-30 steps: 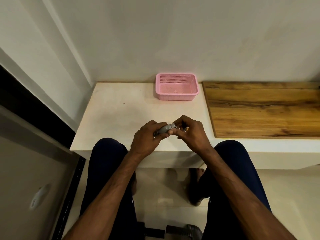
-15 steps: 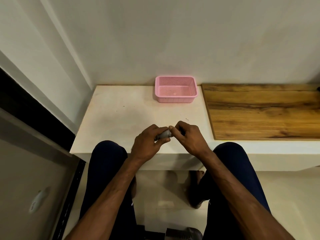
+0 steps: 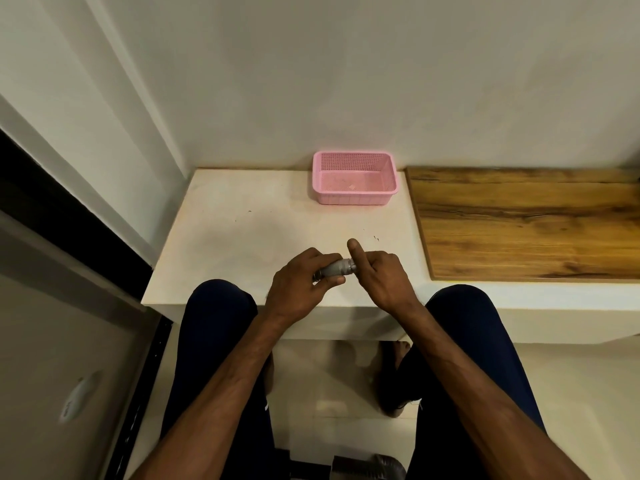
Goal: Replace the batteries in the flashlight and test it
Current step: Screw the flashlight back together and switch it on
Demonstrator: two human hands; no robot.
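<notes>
Flashlight [image 3: 336,268] is held just above the near edge of the surface, lying roughly level with its length running left to right, between the person's two hands. Around it, from the biggest thing down:

A plain pale wall [image 3: 346,81] fills the top half of the view. Below it runs the white surface [image 3: 239,237], and touching its right side is a wide wooden board [image 3: 519,220] with dark grain. The person sits at the surface with both knees at its front edge, the left leg [image 3: 214,327] and right leg [image 3: 464,327] in dark trousers, pale floor [image 3: 325,403] between them.

A pink perforated basket [image 3: 353,199] stands at the back of the surface against the wall, just beside the board and well apart from the hands. Nothing can be made out inside it.

The left hand [image 3: 296,287] grips the grey body of the flashlight, fingers wrapped over the top and thumb underneath. The right hand [image 3: 379,277] meets the ridged right end of the flashlight; its index finger [image 3: 355,251] sticks up straight while the other fingers are curled. Whether those curled fingers pinch that end I cannot tell, since the hand hides the contact
</notes>
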